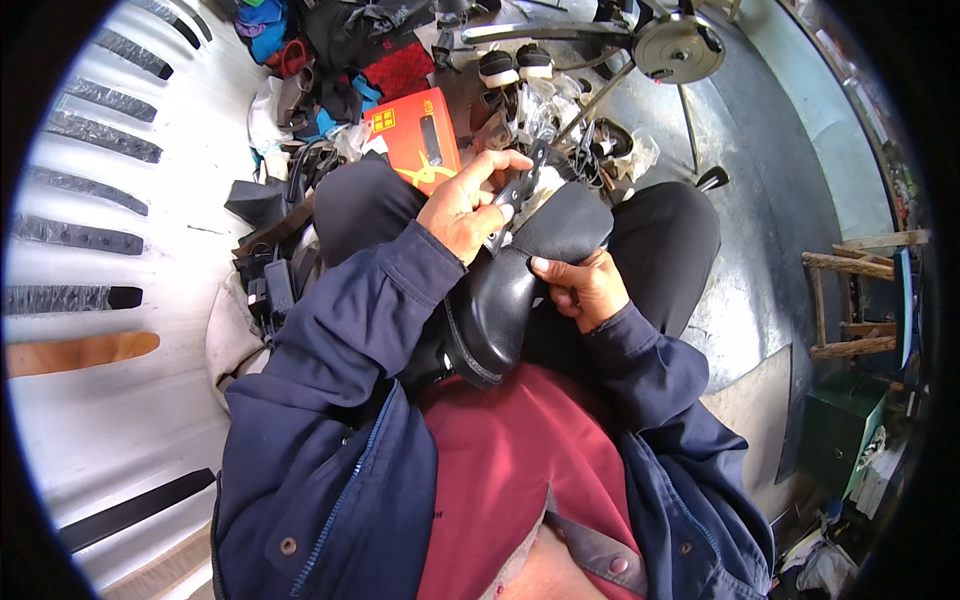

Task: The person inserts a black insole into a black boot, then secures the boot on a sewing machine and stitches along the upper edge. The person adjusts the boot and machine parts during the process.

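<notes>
A black leather boot point(492, 312) rests in my lap, its rounded toe toward my body and its opening away from me. My left hand point(462, 208) is closed on the boot's left upper edge, a flap with a row of metal eyelets point(516, 190). A broad smooth black tongue point(566, 222) folds out on the right, and pale lining shows between it and the flap. My right hand point(586, 288) is closed at the base of the tongue, thumb on top; its other fingers are partly hidden. No lace is visible in the eyelets.
A red shoebox point(412, 138) lies beyond my left knee, beside piled bags and cloth. Several shoes point(516, 64) and plastic bags lie ahead, near a metal stand point(678, 50). Belts point(82, 352) hang on a white panel at left. A wooden stool point(852, 300) and green box point(842, 430) stand right.
</notes>
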Demonstrator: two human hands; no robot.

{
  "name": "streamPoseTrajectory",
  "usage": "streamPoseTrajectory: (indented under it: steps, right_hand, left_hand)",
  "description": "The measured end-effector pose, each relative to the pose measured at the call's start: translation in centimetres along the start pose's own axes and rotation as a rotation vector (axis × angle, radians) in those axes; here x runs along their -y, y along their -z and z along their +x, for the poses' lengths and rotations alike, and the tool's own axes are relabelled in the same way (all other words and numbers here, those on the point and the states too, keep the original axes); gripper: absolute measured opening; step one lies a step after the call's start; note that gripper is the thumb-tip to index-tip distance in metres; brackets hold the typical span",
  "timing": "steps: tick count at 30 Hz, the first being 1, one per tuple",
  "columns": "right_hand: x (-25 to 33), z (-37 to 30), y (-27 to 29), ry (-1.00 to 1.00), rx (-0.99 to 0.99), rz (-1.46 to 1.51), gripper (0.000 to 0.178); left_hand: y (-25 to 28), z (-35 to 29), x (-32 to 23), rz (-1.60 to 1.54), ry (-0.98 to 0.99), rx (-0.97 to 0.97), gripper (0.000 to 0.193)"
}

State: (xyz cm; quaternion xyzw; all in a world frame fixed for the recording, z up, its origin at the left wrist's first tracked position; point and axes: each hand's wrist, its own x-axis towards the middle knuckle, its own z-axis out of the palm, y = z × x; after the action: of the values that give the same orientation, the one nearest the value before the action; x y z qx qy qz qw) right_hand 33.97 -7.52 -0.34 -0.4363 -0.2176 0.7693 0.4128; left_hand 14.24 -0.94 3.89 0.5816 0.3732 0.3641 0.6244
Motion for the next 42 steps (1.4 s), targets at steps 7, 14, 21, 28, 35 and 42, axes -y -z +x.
streamPoseTrajectory:
  steps: [7,14,21,28,35,42]
  right_hand:
    - [3.4,2.8,-2.2,0.019,-0.006,-0.17,0.012]
    - [7.0,9.2,-4.6,0.02,0.02,-0.339,0.012]
    - [9.3,20.1,-8.7,-0.062,0.078,-0.506,0.016]
    - [10.4,25.8,-10.3,0.124,0.033,-0.364,0.012]
    - [11.1,26.8,-8.6,0.172,-0.113,-0.386,0.011]
    - [10.4,26.1,-8.6,0.134,-0.093,-0.345,0.017]
  left_hand:
    - [3.2,2.0,-0.4,0.075,-0.063,-0.028,0.056]
    - [8.5,5.6,1.6,0.032,-0.053,-0.177,0.058]
    - [16.7,9.2,4.1,0.038,-0.025,-0.401,0.047]
    - [21.4,15.7,4.1,-0.001,-0.107,-0.336,0.037]
    - [21.1,19.7,4.0,0.052,-0.029,-0.178,0.037]
    - [20.6,18.9,3.3,0.142,0.0,-0.175,0.037]
